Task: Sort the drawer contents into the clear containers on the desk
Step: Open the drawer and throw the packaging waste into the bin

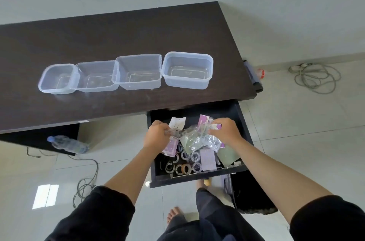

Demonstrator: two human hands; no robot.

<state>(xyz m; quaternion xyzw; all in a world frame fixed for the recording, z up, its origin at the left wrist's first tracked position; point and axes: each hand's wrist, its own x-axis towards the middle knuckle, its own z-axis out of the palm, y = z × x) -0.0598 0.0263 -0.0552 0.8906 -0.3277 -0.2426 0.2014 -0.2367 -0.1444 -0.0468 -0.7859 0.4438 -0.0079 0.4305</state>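
The black drawer (197, 178) stands pulled out under the dark desk (110, 35). It holds tape rolls (185, 168), purple and green card packets (207, 159) and clear plastic bags (199, 138). Both hands are inside it. My left hand (156, 134) pinches one end of a clear plastic packet. My right hand (225, 130) grips a bundle of plastic-wrapped purple packets. Several clear containers sit in a row on the desk, from the leftmost one (57, 79) to the rightmost one (187, 70); all look bare inside.
A plastic water bottle (67, 144) lies under the desk on the left. Cables (87, 177) trail on the tiled floor left of me, and a coiled cord (316, 77) lies at the far right. A dark bin (250, 193) stands right of the drawer.
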